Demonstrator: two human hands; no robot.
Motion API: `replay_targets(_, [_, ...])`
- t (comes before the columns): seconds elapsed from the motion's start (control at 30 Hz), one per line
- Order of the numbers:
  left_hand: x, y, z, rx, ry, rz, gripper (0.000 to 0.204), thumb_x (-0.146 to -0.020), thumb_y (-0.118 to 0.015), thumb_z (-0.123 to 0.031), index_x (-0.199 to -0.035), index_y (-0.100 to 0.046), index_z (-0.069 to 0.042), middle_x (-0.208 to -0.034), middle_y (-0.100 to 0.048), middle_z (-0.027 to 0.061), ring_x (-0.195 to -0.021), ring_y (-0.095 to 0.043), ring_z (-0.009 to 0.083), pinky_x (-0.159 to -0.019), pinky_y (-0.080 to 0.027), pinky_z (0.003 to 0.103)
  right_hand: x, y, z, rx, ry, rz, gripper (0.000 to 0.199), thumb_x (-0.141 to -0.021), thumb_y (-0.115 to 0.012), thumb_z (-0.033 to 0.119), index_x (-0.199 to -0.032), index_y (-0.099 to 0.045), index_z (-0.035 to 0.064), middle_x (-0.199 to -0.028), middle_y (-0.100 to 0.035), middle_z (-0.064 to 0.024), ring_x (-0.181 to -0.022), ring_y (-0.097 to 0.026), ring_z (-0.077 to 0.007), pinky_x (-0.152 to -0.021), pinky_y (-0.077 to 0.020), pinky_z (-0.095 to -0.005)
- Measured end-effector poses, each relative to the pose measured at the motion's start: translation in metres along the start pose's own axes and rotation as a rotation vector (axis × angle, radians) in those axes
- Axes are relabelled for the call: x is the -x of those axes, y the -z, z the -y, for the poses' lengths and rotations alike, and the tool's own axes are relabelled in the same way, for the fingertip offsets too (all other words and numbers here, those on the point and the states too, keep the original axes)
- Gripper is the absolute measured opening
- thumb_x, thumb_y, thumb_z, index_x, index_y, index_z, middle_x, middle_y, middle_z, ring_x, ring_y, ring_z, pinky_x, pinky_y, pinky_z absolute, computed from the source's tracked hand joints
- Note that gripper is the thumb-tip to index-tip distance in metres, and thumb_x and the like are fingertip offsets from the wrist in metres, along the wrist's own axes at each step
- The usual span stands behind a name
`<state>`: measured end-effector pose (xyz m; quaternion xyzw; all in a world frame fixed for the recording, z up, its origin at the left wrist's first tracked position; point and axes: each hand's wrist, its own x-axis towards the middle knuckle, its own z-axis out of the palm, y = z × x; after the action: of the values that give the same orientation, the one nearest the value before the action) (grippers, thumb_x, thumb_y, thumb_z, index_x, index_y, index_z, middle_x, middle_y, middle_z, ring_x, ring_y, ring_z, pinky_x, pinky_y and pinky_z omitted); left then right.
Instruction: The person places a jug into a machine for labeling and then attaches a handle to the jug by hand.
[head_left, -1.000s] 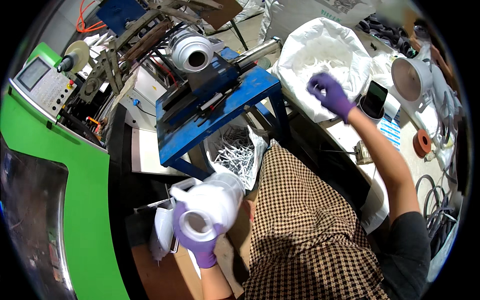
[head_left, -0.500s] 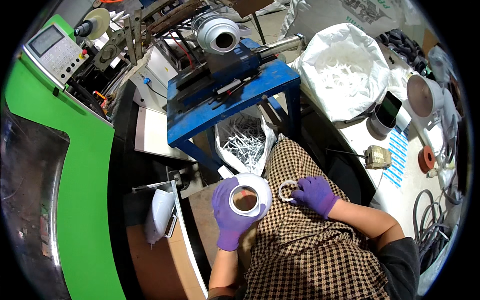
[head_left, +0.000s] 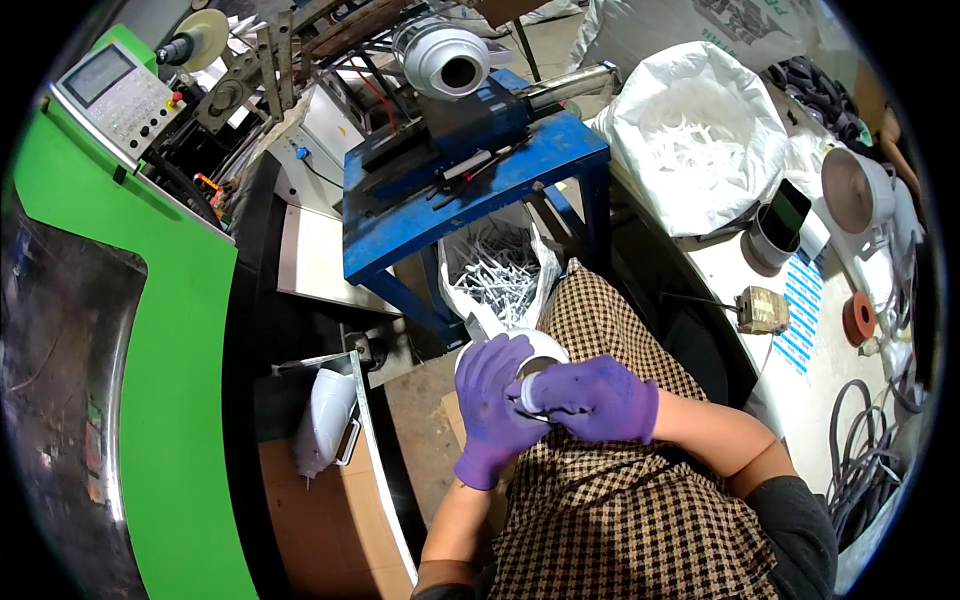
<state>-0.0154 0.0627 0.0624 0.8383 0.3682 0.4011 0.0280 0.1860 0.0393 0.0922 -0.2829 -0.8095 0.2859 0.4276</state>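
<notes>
A white, round, jug-like plastic vessel [head_left: 546, 345] is held above my lap, its round opening turned up toward me. My left hand [head_left: 490, 405] is wrapped over its left side, in a purple glove. My right hand [head_left: 603, 398], gloved the same, pinches a thin white plastic ring [head_left: 528, 393] at the near edge of the opening. The ring is tilted on edge, and the two hands' fingers meet there. Much of the vessel is hidden behind my hands. I cannot tell whether the ring is seated in the opening.
A blue metal table [head_left: 470, 205] with a fixture holding another white vessel [head_left: 445, 62] stands ahead. Under it is a sack of grey-white strips [head_left: 497, 275]. Right, a white sack of rings [head_left: 690, 150] sits on a worktable; left are a box with a white jug [head_left: 327, 420] and a green machine [head_left: 185, 400].
My right hand has moved left with the ring, from over my lap to the vessel's opening. My left hand has shifted its grip, fingers now over the vessel's top left.
</notes>
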Motion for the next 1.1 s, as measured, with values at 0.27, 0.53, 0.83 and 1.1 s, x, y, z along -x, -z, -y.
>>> replay_targets(0.27, [0.002, -0.017, -0.014, -0.029, -0.036, 0.023, 0.055, -0.071, -0.079, -0.028, -0.120, -0.063, -0.008, -0.126, -0.067, 0.0072, -0.126, -0.057, 0.0323, -0.111, -0.038, 0.051, 0.002, -0.003, 0.004, 0.345, -0.279, 0.173, 0.015, -0.078, -0.069, 0.009, -0.093, -0.071, 0.0069, -0.096, -0.071, -0.0098, -0.087, -0.071, -0.0314, -0.075, -0.0569, -0.0415])
replay_targets(0.53, [0.001, -0.027, -0.024, -0.076, -0.056, -0.013, 0.057, -0.071, -0.079, -0.029, -0.123, -0.064, -0.009, -0.128, -0.066, 0.0070, -0.125, -0.058, 0.0322, -0.110, -0.038, 0.051, 0.010, -0.001, -0.008, 0.474, -0.287, 0.272, 0.020, -0.073, -0.073, 0.010, -0.093, -0.070, 0.0089, -0.092, -0.068, -0.0082, -0.076, -0.070, -0.0310, -0.069, -0.0567, -0.0410])
replay_targets(0.83, [-0.012, -0.034, -0.037, -0.063, -0.032, 0.003, 0.054, -0.067, -0.081, -0.024, -0.117, -0.067, -0.008, -0.119, -0.069, 0.0094, -0.120, -0.061, 0.0333, -0.110, -0.039, 0.052, 0.029, 0.001, -0.023, 0.306, -0.215, 0.177, 0.021, -0.084, -0.064, 0.007, -0.105, -0.069, 0.0061, -0.102, -0.069, -0.0146, -0.088, -0.070, -0.0344, -0.077, -0.0567, -0.0423])
replay_targets(1.1, [-0.019, -0.031, -0.044, -0.147, -0.201, 0.171, 0.053, -0.074, -0.080, -0.040, -0.114, -0.064, -0.011, -0.117, -0.067, 0.0102, -0.120, -0.059, 0.0368, -0.110, -0.036, 0.057, 0.072, 0.004, -0.010, 0.003, -0.079, 0.020, 0.029, -0.094, -0.059, 0.007, -0.122, -0.063, 0.0011, -0.116, -0.067, -0.0202, -0.109, -0.065, -0.0341, -0.094, -0.0532, -0.0416])
